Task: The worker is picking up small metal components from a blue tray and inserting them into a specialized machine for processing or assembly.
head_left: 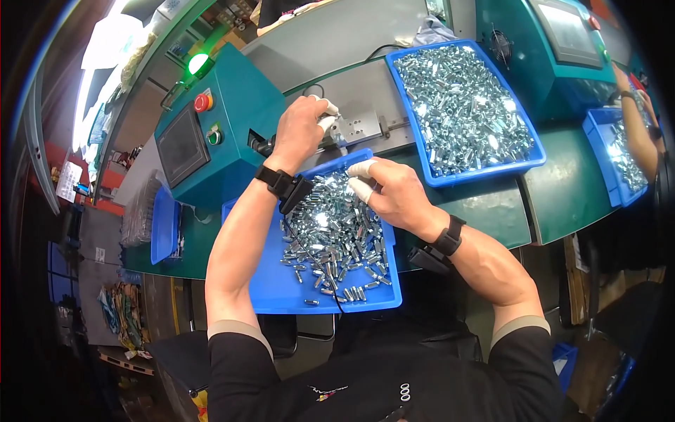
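My left hand (pixel 299 133), with white finger cots on thumb and forefinger, is pinched at a metal fixture (pixel 362 126) behind the near tray. What it holds, if anything, is too small to make out. My right hand (pixel 401 197), also in white finger cots, hangs over the far right part of the near blue tray (pixel 264 288). Its thumb and forefinger are bent toward each other just above a heap of small shiny cylindrical metal parts (pixel 330 225). Whether a part sits between these fingertips is hidden.
Another blue tray (pixel 425 176), full of similar parts, stands right of the fixture. A green machine (pixel 225 119) with a screen and red button is at left; a second one (pixel 548 77) is at right. Another person's arm (pixel 638 133) reaches over a blue tray (pixel 615 190) at far right.
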Available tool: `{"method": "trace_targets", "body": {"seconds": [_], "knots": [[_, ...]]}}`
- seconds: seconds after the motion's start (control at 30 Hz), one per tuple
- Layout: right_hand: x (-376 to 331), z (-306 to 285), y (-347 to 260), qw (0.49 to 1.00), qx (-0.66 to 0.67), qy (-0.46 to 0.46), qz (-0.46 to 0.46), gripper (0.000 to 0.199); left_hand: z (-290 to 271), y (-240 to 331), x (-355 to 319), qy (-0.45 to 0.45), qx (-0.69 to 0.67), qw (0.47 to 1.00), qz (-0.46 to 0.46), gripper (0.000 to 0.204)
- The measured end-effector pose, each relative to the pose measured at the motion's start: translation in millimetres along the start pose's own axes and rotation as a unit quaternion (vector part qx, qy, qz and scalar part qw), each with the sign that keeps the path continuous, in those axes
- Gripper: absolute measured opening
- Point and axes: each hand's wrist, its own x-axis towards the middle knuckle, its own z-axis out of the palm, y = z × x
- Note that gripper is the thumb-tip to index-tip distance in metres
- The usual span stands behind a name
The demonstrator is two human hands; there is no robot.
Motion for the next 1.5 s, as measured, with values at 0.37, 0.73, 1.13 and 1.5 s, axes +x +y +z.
{"method": "trace_targets", "body": {"seconds": [0.37,0.73,1.13,1.5], "knots": [[5,-9,3,0.999,-0.032,0.012,0.002,0.014,2,-2,3,0.017,0.022,0.998,0.06,0.018],[1,8,16,1.0,-0.018,-0.002,-0.005,0.015,-32,31,-35,0.077,-0.009,0.994,0.076,0.027],[1,6,25,1.0,0.009,-0.012,-0.016,0.013,-81,-7,-235,-0.074,-0.055,0.993,-0.078,0.025],[0,11,24,0.991,0.042,-0.039,0.117,0.022,-99,6,-283,-0.156,-0.047,0.973,-0.164,0.038]]}}
